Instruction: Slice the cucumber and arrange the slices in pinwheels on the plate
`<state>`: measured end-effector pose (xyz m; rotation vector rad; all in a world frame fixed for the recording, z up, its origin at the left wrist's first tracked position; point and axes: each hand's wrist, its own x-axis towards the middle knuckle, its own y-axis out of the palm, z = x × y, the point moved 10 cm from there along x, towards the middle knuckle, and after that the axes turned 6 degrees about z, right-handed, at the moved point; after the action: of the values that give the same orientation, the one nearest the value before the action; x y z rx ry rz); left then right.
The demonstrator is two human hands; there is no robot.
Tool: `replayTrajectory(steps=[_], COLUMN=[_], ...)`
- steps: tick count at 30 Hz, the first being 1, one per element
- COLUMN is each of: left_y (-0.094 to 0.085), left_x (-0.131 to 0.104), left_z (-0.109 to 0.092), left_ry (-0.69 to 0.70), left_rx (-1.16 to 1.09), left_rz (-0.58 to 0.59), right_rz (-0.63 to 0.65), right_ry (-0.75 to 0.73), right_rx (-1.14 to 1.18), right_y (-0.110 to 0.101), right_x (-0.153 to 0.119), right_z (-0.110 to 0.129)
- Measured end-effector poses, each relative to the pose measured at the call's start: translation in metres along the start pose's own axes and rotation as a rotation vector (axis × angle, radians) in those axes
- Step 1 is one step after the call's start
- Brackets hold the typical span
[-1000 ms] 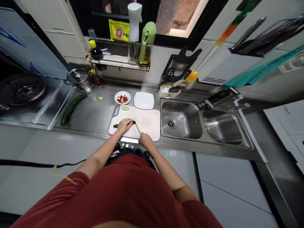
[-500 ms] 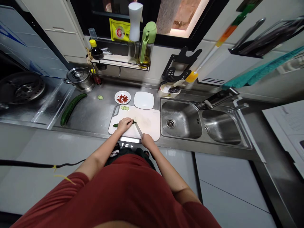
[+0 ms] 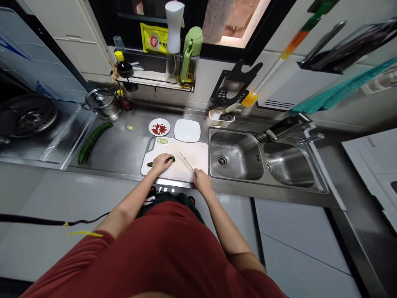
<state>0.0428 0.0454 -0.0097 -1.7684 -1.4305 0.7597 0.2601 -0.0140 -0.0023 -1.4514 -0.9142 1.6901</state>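
Note:
My left hand [image 3: 161, 163] is closed over a dark green cucumber piece [image 3: 150, 164] on the white cutting board [image 3: 198, 155]; the piece shows on both sides of the hand. My right hand [image 3: 202, 180] grips the handle of a knife [image 3: 187, 162] at the board's front right. The blade points up and to the left, apart from the cucumber. Pale cucumber slices [image 3: 162, 141] lie at the board's top left. Behind the board stand a white plate with chopped red pieces [image 3: 159, 127] and a bare white square plate [image 3: 187, 130].
A whole cucumber [image 3: 93, 142] and a cut end [image 3: 130, 127] lie on the steel counter at the left, near a lidded pot [image 3: 104, 104]. Right of the board is a double sink [image 3: 237, 155]. A shelf with bottles [image 3: 149, 80] hangs behind.
My right hand has moved right with the knife, and the blade has come away from the cucumber. My left hand stays on the cucumber, nearly in place.

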Motion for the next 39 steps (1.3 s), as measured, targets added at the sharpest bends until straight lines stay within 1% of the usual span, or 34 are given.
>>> replayTrajectory(steps=[4, 7, 9, 11, 13, 15, 18, 20, 22, 24, 30, 32, 34, 36, 39], left_y=[-0.008, -0.020, -0.027, -0.030, -0.030, -0.028, -0.022, -0.018, -0.015, -0.012, -0.003, -0.002, -0.001, -0.001, -0.006], left_x=[0.000, 0.006, 0.012, 0.019, 0.026, 0.030, 0.031, 0.030, 0.029, 0.029, 0.032, 0.034, 0.037, 0.041, 0.044], left_z=[0.001, 0.003, 0.006, 0.005, -0.003, -0.017, -0.041, -0.053, -0.060, -0.061, -0.058, -0.056, -0.050, -0.035, 0.001], left_ry=[-0.033, -0.064, -0.088, -0.102, -0.082, -0.036, 0.031, 0.065, 0.088, 0.097, 0.097, 0.090, 0.055, -0.032, -0.242], left_rx=[-0.044, -0.132, -0.223, -0.310, -0.367, -0.377, -0.305, -0.242, -0.207, -0.202, -0.275, -0.293, -0.316, -0.358, -0.399], left_rz=[-0.033, -0.114, -0.169, -0.186, -0.155, -0.088, 0.031, 0.093, 0.127, 0.139, 0.171, 0.164, 0.140, 0.095, -0.010], right_rz=[-0.163, -0.292, -0.345, -0.382, -0.414, -0.436, -0.433, -0.422, -0.413, -0.409, -0.395, -0.385, -0.370, -0.350, -0.332], right_ry=[0.054, 0.067, 0.071, 0.068, 0.063, 0.059, 0.043, 0.029, 0.018, 0.013, -0.009, -0.014, -0.001, 0.021, 0.048], right_rx=[-0.050, -0.066, -0.066, -0.060, -0.056, -0.056, -0.054, -0.048, -0.045, -0.049, -0.066, -0.067, -0.063, -0.049, -0.020], right_y=[-0.019, -0.034, -0.039, -0.043, -0.046, -0.048, -0.048, -0.047, -0.045, -0.042, -0.033, -0.030, -0.028, -0.026, -0.023], right_x=[-0.002, -0.003, -0.003, -0.003, -0.004, -0.006, -0.006, -0.006, -0.006, -0.006, -0.008, -0.008, -0.007, -0.006, -0.005], right_z=[-0.013, -0.020, -0.023, -0.024, -0.023, -0.022, -0.019, -0.018, -0.017, -0.017, -0.014, -0.012, -0.013, -0.016, -0.022])
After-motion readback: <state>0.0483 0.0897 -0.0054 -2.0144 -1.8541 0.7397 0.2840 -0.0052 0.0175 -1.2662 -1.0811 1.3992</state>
